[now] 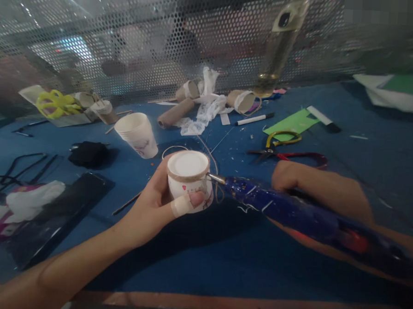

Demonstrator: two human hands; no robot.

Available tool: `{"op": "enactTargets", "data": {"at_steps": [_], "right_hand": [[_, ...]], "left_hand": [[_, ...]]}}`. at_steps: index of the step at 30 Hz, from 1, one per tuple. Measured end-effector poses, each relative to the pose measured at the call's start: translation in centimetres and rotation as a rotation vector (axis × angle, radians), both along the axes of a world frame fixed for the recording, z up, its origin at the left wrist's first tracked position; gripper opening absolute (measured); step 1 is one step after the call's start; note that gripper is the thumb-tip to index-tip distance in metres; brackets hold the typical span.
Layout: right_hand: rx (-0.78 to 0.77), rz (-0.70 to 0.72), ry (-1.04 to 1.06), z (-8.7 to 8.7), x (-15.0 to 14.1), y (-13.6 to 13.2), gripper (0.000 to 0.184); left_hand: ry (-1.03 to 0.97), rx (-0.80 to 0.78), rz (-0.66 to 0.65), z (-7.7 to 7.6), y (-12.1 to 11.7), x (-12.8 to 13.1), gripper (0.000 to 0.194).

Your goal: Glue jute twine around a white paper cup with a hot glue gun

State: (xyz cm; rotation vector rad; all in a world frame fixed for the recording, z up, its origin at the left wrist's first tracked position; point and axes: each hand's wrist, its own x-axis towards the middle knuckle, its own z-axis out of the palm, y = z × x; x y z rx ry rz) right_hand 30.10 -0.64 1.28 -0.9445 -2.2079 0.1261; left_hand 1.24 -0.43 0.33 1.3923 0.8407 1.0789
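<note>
My left hand is wrapped round a white paper cup that is upside down, its base facing up. A bandage covers part of the left thumb. Brown twine runs round the cup's upper edge. In my right hand is a dark blue hot glue gun with a metal nozzle. The nozzle tip is at the twine on the cup's right side; whether it touches, I cannot tell. Loose twine hangs beside the cup.
Stacked paper cups stand behind the left hand. Cardboard tubes, white lace, a marker, scissors and green card lie further back. A phone lies left, yellow-handled scissors beyond. A perforated metal screen closes the back.
</note>
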Motion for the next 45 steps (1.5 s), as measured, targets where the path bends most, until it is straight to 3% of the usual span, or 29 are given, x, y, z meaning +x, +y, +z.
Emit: {"op": "enactTargets", "data": {"at_steps": [19,37,45], "right_hand": [[0.021,-0.077,0.012,0.0,-0.6,-0.5,0.021],[-0.043,-0.021,0.012,-0.2,-0.7,-1.1,0.021],[-0.079,0.015,0.001,0.2,0.1,-0.1,0.020]], "left_hand": [[0.068,0.027,0.021,0.0,-0.1,-0.3,0.051],[0.150,0.005,0.041,0.4,-0.3,-0.1,0.063],[0.016,0.021,0.006,0.2,-0.1,-0.1,0.059]]}}
